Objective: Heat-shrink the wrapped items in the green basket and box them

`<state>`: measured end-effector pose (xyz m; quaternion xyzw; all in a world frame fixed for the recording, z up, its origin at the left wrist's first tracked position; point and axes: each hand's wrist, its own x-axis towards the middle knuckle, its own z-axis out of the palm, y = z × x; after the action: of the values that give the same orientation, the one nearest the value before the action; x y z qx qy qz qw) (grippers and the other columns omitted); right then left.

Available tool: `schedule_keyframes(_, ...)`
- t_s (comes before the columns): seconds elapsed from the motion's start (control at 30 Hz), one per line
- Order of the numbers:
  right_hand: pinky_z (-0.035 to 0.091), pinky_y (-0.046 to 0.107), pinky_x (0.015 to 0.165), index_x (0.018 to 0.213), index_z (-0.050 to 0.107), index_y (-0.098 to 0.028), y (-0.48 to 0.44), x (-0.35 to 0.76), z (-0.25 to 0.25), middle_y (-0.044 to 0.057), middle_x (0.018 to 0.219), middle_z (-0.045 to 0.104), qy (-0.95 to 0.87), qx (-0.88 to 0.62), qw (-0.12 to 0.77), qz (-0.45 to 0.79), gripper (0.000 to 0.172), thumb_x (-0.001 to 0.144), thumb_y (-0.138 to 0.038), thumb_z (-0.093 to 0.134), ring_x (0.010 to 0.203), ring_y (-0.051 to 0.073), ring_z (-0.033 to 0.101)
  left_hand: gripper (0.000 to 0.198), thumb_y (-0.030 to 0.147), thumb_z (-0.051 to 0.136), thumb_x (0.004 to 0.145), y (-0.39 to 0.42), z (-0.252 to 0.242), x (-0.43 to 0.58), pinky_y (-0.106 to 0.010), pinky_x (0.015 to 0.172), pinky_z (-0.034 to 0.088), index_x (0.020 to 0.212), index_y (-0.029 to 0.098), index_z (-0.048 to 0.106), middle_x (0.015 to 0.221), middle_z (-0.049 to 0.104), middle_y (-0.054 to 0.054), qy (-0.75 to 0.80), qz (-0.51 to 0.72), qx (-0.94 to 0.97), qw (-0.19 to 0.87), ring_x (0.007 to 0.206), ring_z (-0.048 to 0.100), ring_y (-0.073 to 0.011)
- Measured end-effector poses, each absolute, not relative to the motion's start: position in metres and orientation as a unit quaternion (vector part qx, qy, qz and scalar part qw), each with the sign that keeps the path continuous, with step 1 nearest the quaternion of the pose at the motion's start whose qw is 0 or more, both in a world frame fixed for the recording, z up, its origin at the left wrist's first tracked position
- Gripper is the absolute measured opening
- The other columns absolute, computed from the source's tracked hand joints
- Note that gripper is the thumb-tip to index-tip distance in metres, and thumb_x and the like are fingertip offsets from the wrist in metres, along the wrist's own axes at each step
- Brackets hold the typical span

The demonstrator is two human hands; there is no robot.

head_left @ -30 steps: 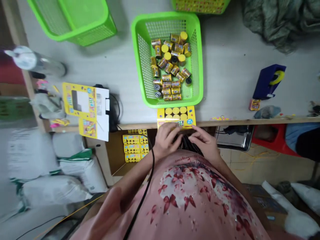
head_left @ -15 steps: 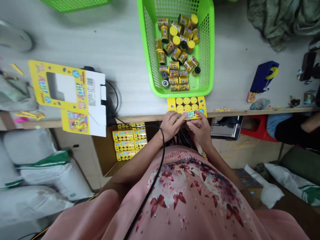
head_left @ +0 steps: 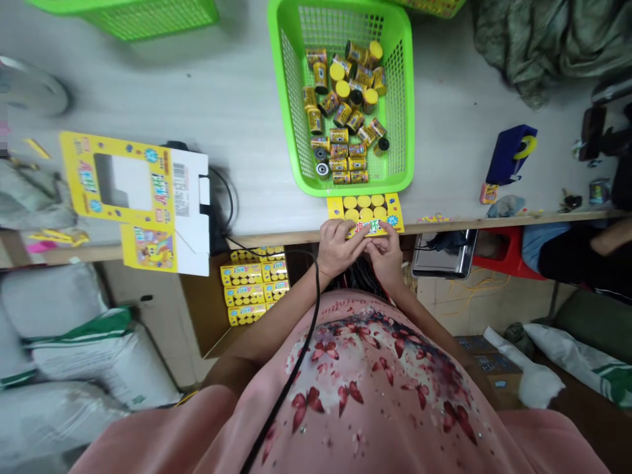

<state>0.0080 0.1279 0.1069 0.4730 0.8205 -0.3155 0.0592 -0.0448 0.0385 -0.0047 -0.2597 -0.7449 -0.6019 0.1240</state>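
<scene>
A yellow window box filled with yellow-capped tubs lies at the table's front edge, against the green basket. Curled over its near left side, my left hand grips the front edge. My right hand holds the near right side, its thumb and fingers drawn together at the front flap. The undersides of the fingers are hidden. Inside the basket are several small yellow printed tubs, some lying and some upright.
Left on the table is a flattened yellow carton. A blue tape dispenser stands right. Below the edge, an open cardboard box holds several packed yellow boxes. A black cable crosses my left forearm. Another person's arm shows far right.
My right hand's fingers have drawn closer together at the box's front edge, nearer my left hand. The whole view has shifted slightly; the box stays in place.
</scene>
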Motion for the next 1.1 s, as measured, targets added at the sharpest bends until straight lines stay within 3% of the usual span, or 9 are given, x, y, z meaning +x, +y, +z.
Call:
schedule_keyframes(0.1, 0.054, 0.016, 0.093, 0.152, 0.037, -0.020, 0.125, 0.010, 0.119, 0.002, 0.101, 0.068, 0.832, 0.458, 0.116, -0.290, 0.075, 0.084, -0.046, 0.057, 0.090, 0.004, 0.067, 0.021, 0.030, 0.066, 0.093, 0.040, 0.003, -0.049, -0.038, 0.091, 0.041, 0.107, 0.020, 0.079, 0.099, 0.062, -0.014, -0.743, -0.596, -0.247, 0.180, 0.100, 0.049, -0.0237)
schedule_keyframes(0.2, 0.053, 0.014, 0.080, 0.147, 0.047, -0.019, 0.126, 0.009, 0.146, 0.003, 0.093, 0.068, 0.831, 0.477, 0.154, -0.243, 0.079, 0.082, -0.063, 0.057, 0.078, 0.004, 0.065, 0.021, 0.027, 0.068, 0.091, 0.041, 0.005, -0.053, -0.038, 0.089, 0.043, 0.107, 0.017, 0.077, 0.100, 0.062, -0.014, -0.736, -0.602, -0.251, 0.182, 0.099, 0.050, -0.0238)
schedule_keyframes(0.33, 0.041, 0.011, 0.057, 0.138, 0.057, -0.013, 0.160, -0.013, 0.175, 0.005, 0.092, 0.066, 0.816, 0.539, -0.002, -0.210, 0.096, 0.067, -0.079, 0.059, 0.064, 0.001, 0.052, 0.024, 0.021, 0.060, 0.095, 0.032, 0.004, -0.051, -0.037, 0.090, 0.047, 0.114, 0.017, 0.073, 0.104, 0.063, -0.013, -0.715, -0.624, -0.271, 0.164, 0.099, 0.052, -0.0218)
schedule_keyframes(0.43, 0.048, 0.006, 0.075, 0.131, 0.059, -0.012, 0.190, -0.049, 0.166, 0.008, 0.129, 0.059, 0.812, 0.539, 0.029, -0.224, 0.084, 0.067, -0.065, 0.068, 0.095, 0.000, 0.058, 0.037, 0.029, 0.057, 0.097, 0.012, 0.004, -0.031, -0.046, 0.105, 0.045, 0.129, 0.013, 0.064, 0.125, 0.058, -0.018, -0.684, -0.661, -0.279, 0.129, 0.123, 0.050, -0.0257)
schedule_keyframes(0.57, 0.058, 0.024, 0.090, 0.138, 0.053, -0.013, 0.200, -0.076, 0.133, 0.010, 0.121, 0.063, 0.731, 0.553, 0.213, -0.338, 0.083, 0.079, -0.070, 0.056, 0.100, 0.009, 0.066, 0.047, 0.040, 0.056, 0.098, -0.003, 0.004, 0.002, -0.038, 0.106, 0.048, 0.135, 0.011, 0.055, 0.130, 0.054, -0.018, -0.660, -0.749, -0.062, -0.002, 0.126, 0.053, -0.0223)
schedule_keyframes(0.67, 0.059, 0.029, 0.099, 0.136, 0.052, -0.016, 0.200, -0.073, 0.127, 0.009, 0.120, 0.064, 0.714, 0.541, 0.230, -0.380, 0.104, 0.053, -0.072, 0.078, 0.108, 0.014, 0.067, 0.061, 0.052, 0.054, 0.098, 0.005, 0.002, 0.009, -0.035, 0.099, 0.051, 0.143, 0.011, 0.051, 0.131, 0.054, -0.017, -0.575, -0.787, 0.124, -0.188, 0.117, 0.057, -0.0209)
schedule_keyframes(0.77, 0.059, 0.033, 0.102, 0.131, 0.055, -0.017, 0.196, -0.067, 0.132, 0.009, 0.125, 0.062, 0.730, 0.521, 0.231, -0.377, 0.119, 0.027, -0.064, 0.088, 0.111, 0.018, 0.066, 0.057, 0.047, 0.053, 0.100, 0.016, 0.000, 0.005, -0.036, 0.114, 0.038, 0.148, 0.015, 0.053, 0.136, 0.056, -0.013, -0.490, -0.799, 0.163, -0.308, 0.126, 0.052, -0.0215)
schedule_keyframes(0.93, 0.060, 0.033, 0.102, 0.127, 0.057, -0.019, 0.177, -0.046, 0.158, 0.006, 0.132, 0.059, 0.733, 0.543, 0.231, -0.337, 0.118, 0.020, -0.057, 0.088, 0.105, 0.018, 0.068, 0.061, 0.051, 0.063, 0.092, 0.022, 0.009, 0.032, -0.034, 0.115, 0.034, 0.139, 0.012, 0.062, 0.132, 0.058, -0.013, -0.409, -0.851, 0.214, -0.252, 0.129, 0.049, -0.0230)
schedule_keyframes(1.1, 0.062, 0.029, 0.093, 0.134, 0.054, -0.021, 0.174, 0.004, 0.189, 0.006, 0.127, 0.061, 0.736, 0.532, 0.285, -0.306, 0.110, 0.032, -0.044, 0.089, 0.101, 0.017, 0.069, 0.062, 0.049, 0.082, 0.071, 0.006, 0.021, 0.095, -0.033, 0.099, 0.045, 0.123, 0.017, 0.070, 0.121, 0.063, -0.010, -0.225, -0.898, 0.277, -0.257, 0.113, 0.057, -0.0210)
